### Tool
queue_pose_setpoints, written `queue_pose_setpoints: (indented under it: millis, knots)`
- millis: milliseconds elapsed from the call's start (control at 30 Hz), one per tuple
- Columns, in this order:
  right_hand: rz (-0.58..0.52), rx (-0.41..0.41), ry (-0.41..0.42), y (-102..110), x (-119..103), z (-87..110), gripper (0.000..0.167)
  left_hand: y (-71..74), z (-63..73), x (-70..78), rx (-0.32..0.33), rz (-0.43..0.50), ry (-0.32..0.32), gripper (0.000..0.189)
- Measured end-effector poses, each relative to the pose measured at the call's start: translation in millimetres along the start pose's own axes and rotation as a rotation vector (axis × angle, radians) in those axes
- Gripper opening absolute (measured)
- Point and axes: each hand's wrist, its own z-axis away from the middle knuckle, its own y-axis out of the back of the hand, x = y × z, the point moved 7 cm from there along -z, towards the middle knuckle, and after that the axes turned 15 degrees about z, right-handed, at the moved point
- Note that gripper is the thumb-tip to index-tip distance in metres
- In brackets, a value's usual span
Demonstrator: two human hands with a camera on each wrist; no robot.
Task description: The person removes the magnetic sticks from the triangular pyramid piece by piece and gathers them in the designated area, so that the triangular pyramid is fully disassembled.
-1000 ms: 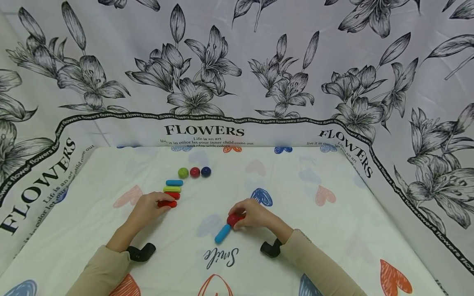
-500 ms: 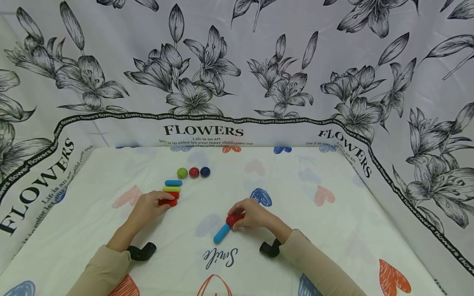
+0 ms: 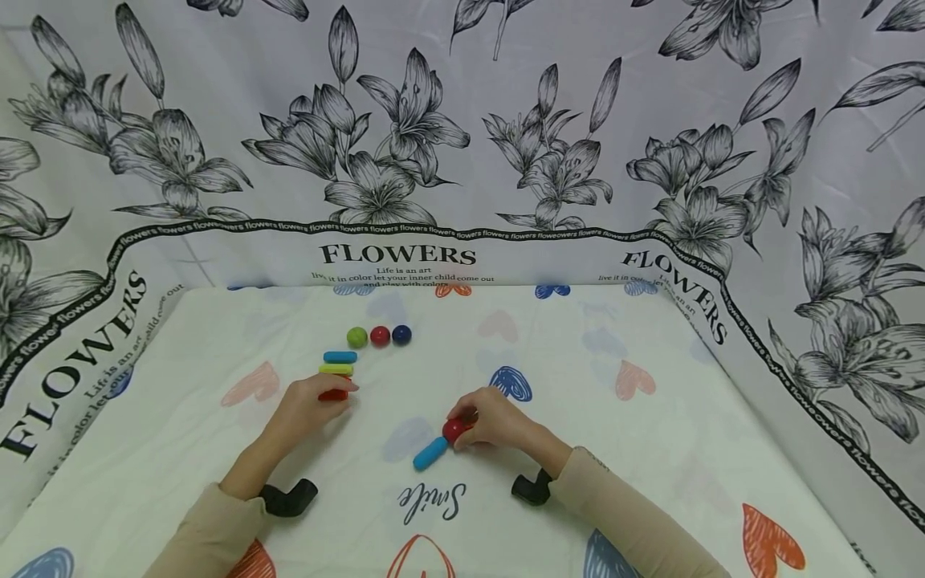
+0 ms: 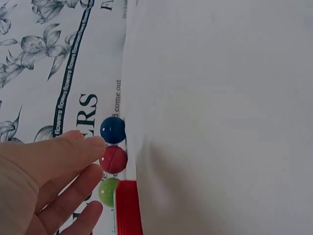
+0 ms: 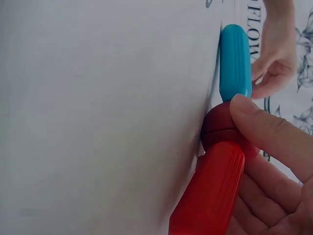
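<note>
My left hand is over the red rods at the near end of a row, hiding part of them. In the left wrist view its fingers are extended and spread, and a red rod lies beside them. My right hand pinches a red ball between thumb and fingers. A blue rod sticks out from one side of that ball, and a red rod from the other side in the right wrist view.
Beyond my left hand lie a yellow rod and a blue rod. Farther back sit a green ball, a red ball and a dark blue ball. A patterned white cloth covers the table.
My left hand has shifted slightly right and forward, covering more of the red rods. The blue rod at the right hand's ball has swung a little to the left.
</note>
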Motion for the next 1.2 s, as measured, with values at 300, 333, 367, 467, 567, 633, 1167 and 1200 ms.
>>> queue_pose_setpoints:
  millis: [300,333,367,467,567,633,1167,1200]
  knots:
    - [-0.002,0.009,-0.020,-0.3,2.7,-0.1,0.034,-23.4,-1.7,15.5,-0.103,0.097,0.022,0.023]
    - [-0.007,0.008,-0.023,-0.2,3.1,-0.1,0.034,-26.0,-1.6,17.4,-0.119,0.113,0.028,0.023]
    - [-0.014,0.008,-0.025,0.0,3.5,-0.1,0.034,-29.0,-1.4,19.3,-0.136,0.132,0.033,0.023]
    - [-0.021,0.010,-0.031,0.4,4.8,-0.5,0.033,-39.4,-0.3,24.5,-0.185,0.175,0.049,0.022]
    - [-0.023,0.013,-0.033,0.7,5.2,-1.3,0.033,-50.9,1.0,29.1,-0.229,0.211,0.065,0.021]
    - [-0.023,0.012,-0.034,0.3,5.3,-2.2,0.033,-58.6,1.9,31.5,-0.256,0.225,0.079,0.021]
    - [-0.075,0.011,-0.035,-1.3,9.1,-4.5,0.031,-98.7,3.8,47.6,-0.399,0.324,0.129,0.034]
    - [-0.083,0.011,-0.032,-1.9,10.0,-4.7,0.031,-100.1,3.7,47.7,-0.403,0.320,0.131,0.034]
